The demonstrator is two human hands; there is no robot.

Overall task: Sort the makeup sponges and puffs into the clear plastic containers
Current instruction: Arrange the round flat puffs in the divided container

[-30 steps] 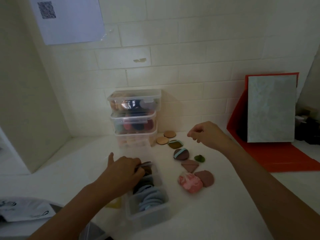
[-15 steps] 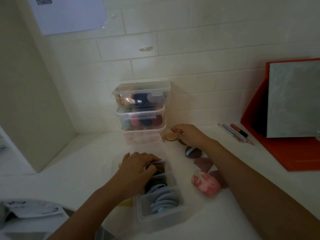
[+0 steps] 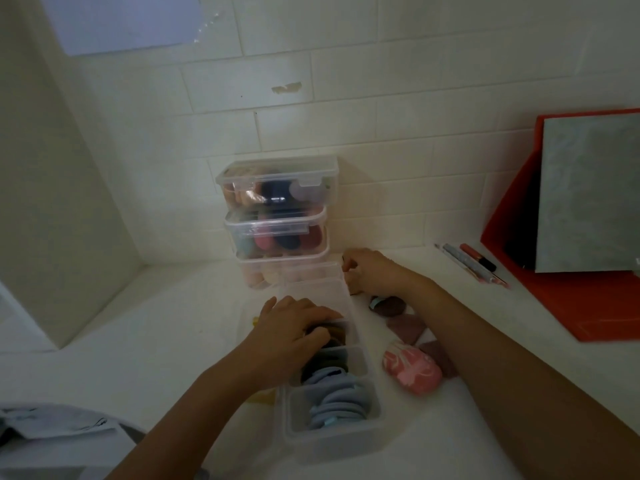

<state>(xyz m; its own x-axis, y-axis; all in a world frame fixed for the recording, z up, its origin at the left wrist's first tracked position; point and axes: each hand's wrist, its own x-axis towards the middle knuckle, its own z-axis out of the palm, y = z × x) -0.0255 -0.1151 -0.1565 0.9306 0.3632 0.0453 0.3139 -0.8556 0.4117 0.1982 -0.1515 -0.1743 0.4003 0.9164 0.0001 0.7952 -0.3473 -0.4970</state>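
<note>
While the left hand [image 3: 294, 327] stayed over the middle of the divided container [image 3: 287, 431], the right hand [image 3: 370, 271] had moved from above the loose sponges to the counter [image 3: 173, 323] just beyond the container's far right corner. The left fingers were bent down onto the brown puffs [image 3: 334, 332] in a compartment toward the container's far end, with the thumb outside the left wall. Whether they gripped a puff or only pressed the row flat could not be determined. The right fingers were curled in against the counter. The tan round puffs that had lain at that spot a second earlier were no longer in view, and whether the hand held one or merely covered them could not be determined. Blue puffs [image 3: 339, 400] filled the container's near compartment, with dark puffs [image 3: 329, 367] in the one behind it. To the container's right, a strapped brown puff [image 3: 389, 304], a mauve wedge [image 3: 405, 327] and a pink marbled sponge [image 3: 412, 372] lay loose on the counter, clear of its wall. Three lidded containers [image 3: 277, 216] stood stacked just past its far end. The change suggested that one deposit was being finished while the next pick began. With several pieces outside the container, the sort was judged incomplete.
</note>
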